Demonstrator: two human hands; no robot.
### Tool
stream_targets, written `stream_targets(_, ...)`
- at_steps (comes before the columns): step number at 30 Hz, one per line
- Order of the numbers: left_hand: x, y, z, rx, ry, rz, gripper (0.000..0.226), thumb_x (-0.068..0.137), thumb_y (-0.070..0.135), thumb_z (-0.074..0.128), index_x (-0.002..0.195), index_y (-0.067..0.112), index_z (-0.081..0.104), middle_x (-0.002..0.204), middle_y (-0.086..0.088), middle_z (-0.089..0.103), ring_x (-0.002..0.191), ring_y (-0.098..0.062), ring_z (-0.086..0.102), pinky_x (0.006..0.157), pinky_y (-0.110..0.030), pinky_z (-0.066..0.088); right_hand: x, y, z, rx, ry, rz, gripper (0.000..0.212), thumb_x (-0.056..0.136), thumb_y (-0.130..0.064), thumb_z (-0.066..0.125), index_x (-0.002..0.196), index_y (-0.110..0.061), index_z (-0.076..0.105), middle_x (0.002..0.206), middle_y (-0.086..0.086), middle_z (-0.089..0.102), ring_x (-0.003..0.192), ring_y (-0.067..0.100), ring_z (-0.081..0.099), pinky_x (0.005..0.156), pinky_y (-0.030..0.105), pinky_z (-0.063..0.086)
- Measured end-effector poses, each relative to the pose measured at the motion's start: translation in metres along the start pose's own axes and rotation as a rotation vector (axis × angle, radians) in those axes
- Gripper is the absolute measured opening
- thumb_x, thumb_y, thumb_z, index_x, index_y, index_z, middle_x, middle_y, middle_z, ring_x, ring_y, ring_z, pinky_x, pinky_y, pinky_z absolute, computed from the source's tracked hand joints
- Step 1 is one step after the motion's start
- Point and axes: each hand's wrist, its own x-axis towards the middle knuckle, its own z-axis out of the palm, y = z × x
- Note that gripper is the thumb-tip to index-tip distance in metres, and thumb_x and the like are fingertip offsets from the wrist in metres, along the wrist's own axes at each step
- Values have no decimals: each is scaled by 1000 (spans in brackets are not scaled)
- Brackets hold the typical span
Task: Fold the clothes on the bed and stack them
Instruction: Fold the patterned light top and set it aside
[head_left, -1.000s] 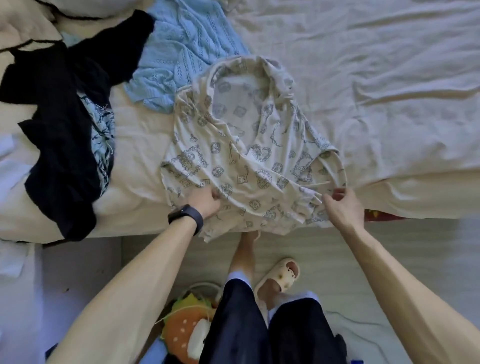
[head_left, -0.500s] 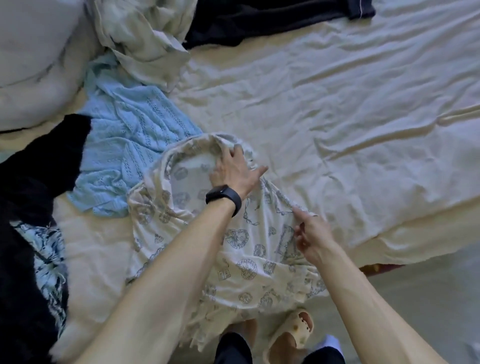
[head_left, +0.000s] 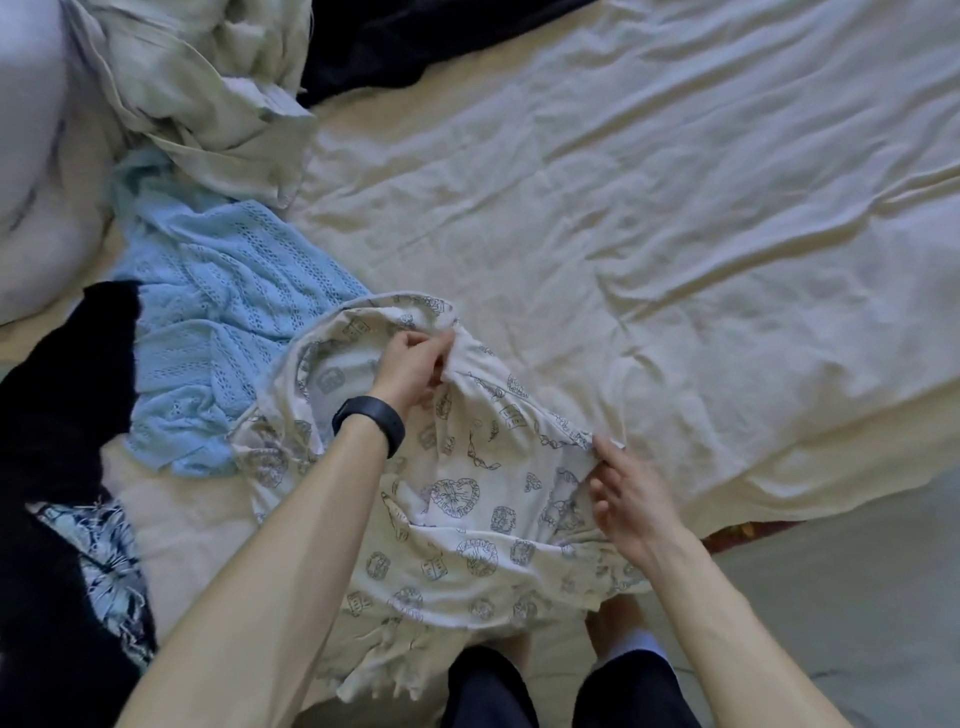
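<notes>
The left hand (head_left: 410, 364), a dark wristband (head_left: 371, 421) behind it, is closed on a bunched fold at the far edge of the white printed garment (head_left: 467, 519). The right hand (head_left: 631, 501) pinches the garment's side edge with its leading fingertips, and its other fingers curl loosely. The garment lies on the cream bedsheet (head_left: 623, 208) between and beneath both hands, and its near hem hangs off the bed's edge toward the person's legs.

The step in hand looks like spreading the garment before the first fold. To do it well, the two grips should draw apart evenly so the cloth between them goes taut and flat. The piece should then come down on the bare sheet beyond the right hand, away from the light blue knit (head_left: 218, 312) that touches it just left of the left hand. The bunched fold in the left hand wants shaking out first, or the crease will be folded in.

A second ago both hands held the near hem at the bed's edge. Half a second ago the left hand had reached the far fold with its fingers spread over it; now it grips that fold. The right hand has slid outward along the side edge, and the cloth between the hands lies wider.
</notes>
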Motion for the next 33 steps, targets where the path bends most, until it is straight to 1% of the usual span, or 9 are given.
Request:
stream_targets(3,-2,21,10,46,24,-5,44,86,57,70,88,14,59,74,-2,64,64,-22,60,61,-32,54,-8,-18,0,-555,101,-133,33,94,-45,68,86,-14,71,59,-6,65,52,12,56,44,21,36)
stream_targets(7,1,41,18,12,63,6,24,91,32,72,76,19,58,70,-2,60,66,-22,59,64,-33,54,-16,-37,14,-1231,362,-602,47,86,-61,48,62,-20,47,52,-8,54,54,15,52,51,30,37)
stream_targets(10,-10,50,15,-252,-95,-98,21,95,27,67,87,14,53,62,-3,58,52,-16,60,49,-26,54,-10,-48,55,-1165,188,-769,35,86,-66,54,82,-31,59,75,-16,64,69,3,58,60,28,40)
stream_targets(13,-18,46,1,-302,-206,-138,21,96,29,66,86,15,55,59,-2,59,48,-15,57,57,-30,55,11,-54,96,-1261,-123,-656,49,92,-61,62,128,-28,61,116,-9,68,106,15,63,89,36,50)
stream_targets(18,-13,38,-20,-255,-79,-9,13,92,23,72,87,18,62,75,1,66,60,-14,55,61,-28,50,45,-69,112,-1230,-102,-681,14,95,-38,65,97,-27,73,93,-5,73,94,19,67,83,36,53)
stream_targets(23,0,18,-33,-61,294,170,20,94,19,69,111,12,62,116,-9,67,109,-28,65,96,-47,54,53,-78,96,-1129,134,-696,20,99,-36,51,95,-24,67,90,-2,69,90,25,66,78,37,52)
stream_targets(26,-3,8,-27,51,221,133,48,93,46,66,127,16,50,122,0,59,109,-22,60,79,-32,52,43,-77,110,-1166,115,-804,33,95,-58,51,98,-27,64,90,-10,67,88,16,65,74,34,50)
stream_targets(29,-3,1,-15,46,139,92,78,80,58,75,138,17,43,124,3,57,110,-18,59,88,-37,53,30,-77,144,-1287,54,-864,62,82,-82,54,101,-24,59,90,-10,63,81,11,60,65,32,43)
stream_targets(33,6,-1,-5,100,235,189,16,90,38,72,97,26,63,97,7,70,95,-17,67,81,-32,53,38,-93,173,-1630,76,-765,36,89,-45,61,81,-11,69,80,11,70,80,34,66,66,36,52)
